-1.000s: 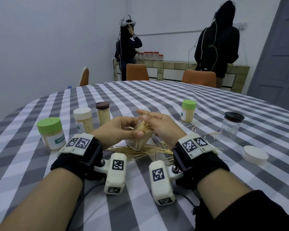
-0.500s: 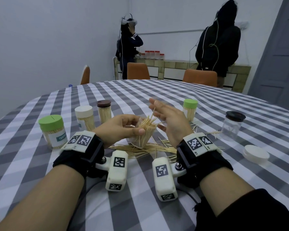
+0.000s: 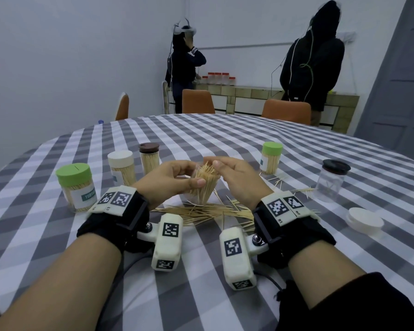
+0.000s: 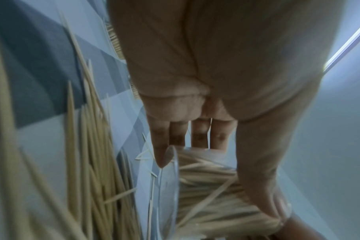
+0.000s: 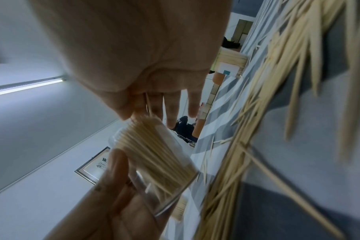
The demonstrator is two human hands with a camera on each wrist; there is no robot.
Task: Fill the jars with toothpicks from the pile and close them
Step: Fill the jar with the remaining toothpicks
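My left hand [image 3: 177, 179] grips a clear lidless jar [image 3: 201, 189], tilted and packed with toothpicks that stick out of its mouth. In the left wrist view the thumb and fingers wrap around the jar [image 4: 169, 186]. My right hand [image 3: 225, 169] is at the jar's mouth, fingertips on the toothpick tips. In the right wrist view its thumb and forefinger [image 5: 142, 108] pinch a toothpick above the jar [image 5: 154, 159]. The loose toothpick pile [image 3: 208, 212] lies on the checked tablecloth just below the jar.
Closed, filled jars stand at left: green lid [image 3: 75, 187], white lid [image 3: 122, 167], brown lid [image 3: 149, 157]. Another green-lidded jar [image 3: 271, 158] and an empty black-lidded jar [image 3: 330, 182] stand right, near a loose white lid [image 3: 365, 222]. Two people stand beyond orange chairs.
Half a second ago my right hand was lifted off the jar with fingers spread; it has come back down onto the toothpick tips. My left hand kept holding the jar.
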